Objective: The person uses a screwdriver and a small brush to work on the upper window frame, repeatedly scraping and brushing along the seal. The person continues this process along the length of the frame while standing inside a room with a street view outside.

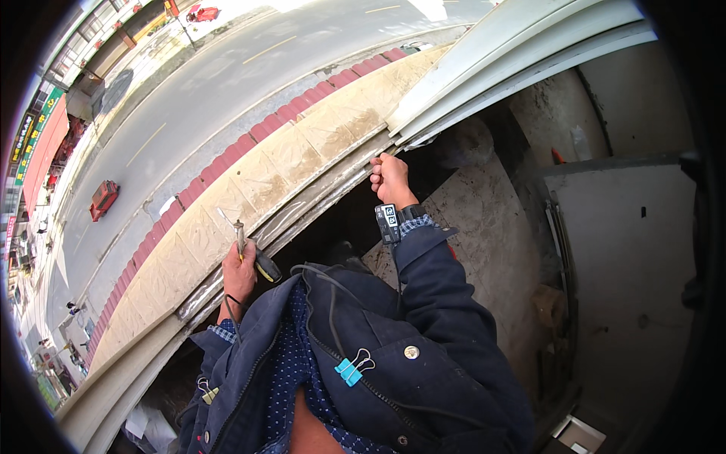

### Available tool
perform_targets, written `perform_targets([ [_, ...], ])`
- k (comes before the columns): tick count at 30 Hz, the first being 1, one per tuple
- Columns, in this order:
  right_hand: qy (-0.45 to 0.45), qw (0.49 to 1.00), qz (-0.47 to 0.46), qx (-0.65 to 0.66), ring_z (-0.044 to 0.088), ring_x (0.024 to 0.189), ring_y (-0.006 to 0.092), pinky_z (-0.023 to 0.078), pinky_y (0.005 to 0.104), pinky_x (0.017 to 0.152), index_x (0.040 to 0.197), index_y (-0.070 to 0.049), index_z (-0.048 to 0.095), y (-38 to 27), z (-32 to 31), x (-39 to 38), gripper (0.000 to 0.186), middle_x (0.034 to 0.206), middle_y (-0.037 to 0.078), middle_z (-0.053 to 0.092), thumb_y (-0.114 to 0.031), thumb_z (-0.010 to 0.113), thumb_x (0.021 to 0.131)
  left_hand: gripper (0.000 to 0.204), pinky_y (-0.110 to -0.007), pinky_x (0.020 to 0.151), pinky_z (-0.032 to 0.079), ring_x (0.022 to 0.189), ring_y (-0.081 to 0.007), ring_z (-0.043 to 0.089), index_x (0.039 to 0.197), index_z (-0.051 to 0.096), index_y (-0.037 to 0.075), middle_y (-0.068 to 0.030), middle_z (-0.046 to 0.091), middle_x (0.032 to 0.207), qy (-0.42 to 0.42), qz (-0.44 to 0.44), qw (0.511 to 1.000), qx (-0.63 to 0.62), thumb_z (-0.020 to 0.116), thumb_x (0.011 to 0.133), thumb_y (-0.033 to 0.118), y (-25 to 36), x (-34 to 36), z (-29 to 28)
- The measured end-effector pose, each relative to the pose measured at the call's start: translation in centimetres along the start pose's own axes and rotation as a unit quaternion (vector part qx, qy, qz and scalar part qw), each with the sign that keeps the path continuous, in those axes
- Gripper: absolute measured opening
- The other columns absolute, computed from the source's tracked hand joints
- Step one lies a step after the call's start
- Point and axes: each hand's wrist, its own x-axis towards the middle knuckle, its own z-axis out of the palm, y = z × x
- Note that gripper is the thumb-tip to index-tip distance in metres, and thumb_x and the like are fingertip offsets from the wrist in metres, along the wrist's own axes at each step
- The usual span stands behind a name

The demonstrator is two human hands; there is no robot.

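My left hand (239,274) is closed at the window sill, around a tool with a black and yellow handle (267,266) that looks like a screwdriver. A thin pale shaft points outward beyond the fingers, and a short metal piece (240,230) stands up beside it; I cannot tell whether the two are one tool. My right hand (391,180) is curled at the inner edge of the window track (302,203), close to the end of the white window frame (431,91). Whatever its fingers may pinch is hidden. A small black device (388,222) is strapped to that wrist.
Outside the track runs a dusty beige ledge (302,155) edged with red tiles (261,129). Far below lies a street (227,83) with a red vehicle (104,200). Indoors, to the right, are a stained floor (484,219) and long strips (561,242) by a wall.
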Motion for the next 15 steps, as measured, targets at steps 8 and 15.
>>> perform_targets([
  [8, -0.009, 0.998, 0.015, 0.058, 0.044, 0.049, 0.01, 0.031, 0.0283, 0.045, 0.087, -0.01, 0.059, 0.4, 0.3, 0.2, 0.024, 0.062, -0.004, 0.05, -0.026, 0.049, 0.102, 0.027, -0.029, 0.044, 0.039, 0.047, -0.0087, 0.049, 0.103, 0.062, 0.003, 0.0009, 0.052, 0.063, 0.001, -0.02, 1.0, 0.0, 0.06, 0.104, 0.03, 0.1, 0.1, 0.0],
  [15, -0.024, 0.999, 0.034, -0.016, 0.044, 0.049, 0.0096, 0.031, 0.0279, 0.046, 0.091, -0.008, 0.063, 0.6, -0.5, 0.4, 0.031, 0.063, -0.005, 0.052, -0.031, 0.048, 0.105, 0.025, -0.027, 0.043, 0.038, 0.047, -0.0078, 0.048, 0.102, 0.062, 0.005, 0.0019, 0.052, 0.064, -0.003, -0.033, 0.999, -0.03, 0.06, 0.104, 0.03, -0.1, 0.4, 0.0],
])
